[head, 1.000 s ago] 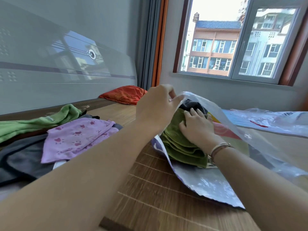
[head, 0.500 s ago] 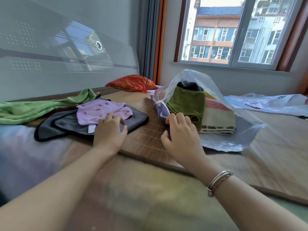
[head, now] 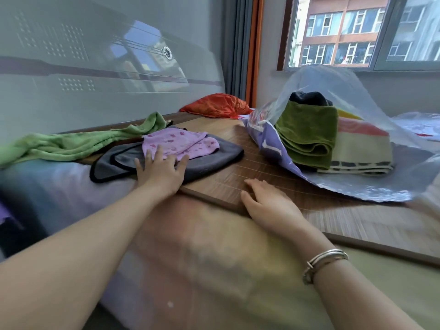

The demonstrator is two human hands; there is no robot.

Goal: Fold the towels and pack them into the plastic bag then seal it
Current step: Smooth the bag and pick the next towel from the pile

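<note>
1. The left hand (head: 162, 171), fingers spread flat and gripping nothing, rests on the grey black-edged towel (head: 209, 157), fingertips touching the pink spotted towel (head: 177, 142) lying on it.
2. The right hand (head: 267, 202) lies relaxed and empty on the wooden slatted surface (head: 238, 177).
3. The clear plastic bag (head: 333, 91), mouth gaping, holds a folded olive-green towel (head: 307, 134) beside a striped towel (head: 362, 148); its printing is unreadable.
4. A light-green towel (head: 71, 145) sprawls unfolded behind.

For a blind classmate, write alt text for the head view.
A person's left hand rests open on a grey towel under a pink one, the right hand on the wooden mat. Beside them an open plastic bag holds folded towels.
</note>
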